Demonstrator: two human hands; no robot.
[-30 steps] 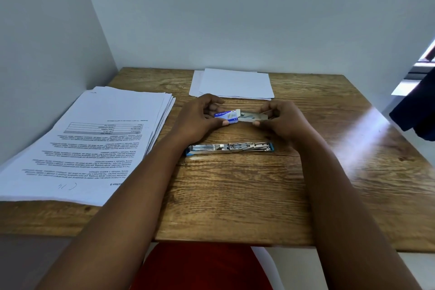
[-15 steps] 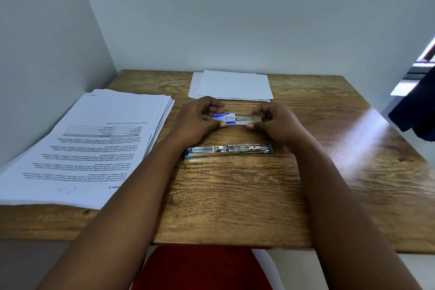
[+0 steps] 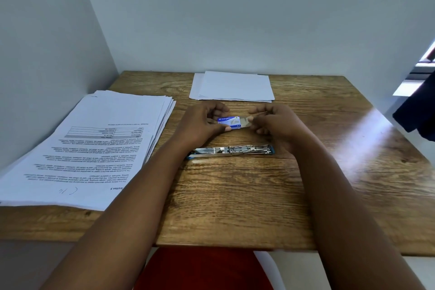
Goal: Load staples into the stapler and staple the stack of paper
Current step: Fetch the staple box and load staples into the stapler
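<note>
A small blue and white staple box (image 3: 229, 122) is pinched in my left hand (image 3: 202, 122) just above the table. My right hand (image 3: 275, 122) grips the box's pale inner tray (image 3: 246, 122), which sticks out a little to the right. In front of both hands the stapler (image 3: 231, 150) lies on the wood, swung open flat with its metal channel facing up and blue ends showing. A thick stack of printed paper (image 3: 94, 148) rests at the left.
A thin pile of blank white sheets (image 3: 233, 86) lies at the back of the wooden table (image 3: 235, 195). Walls close in at the left and behind. A dark cloth (image 3: 416, 113) hangs at the right edge. A red seat (image 3: 202, 268) shows below.
The tray that stuck out far from the box a second ago now shows only a short piece. My right hand has come closer to my left.
</note>
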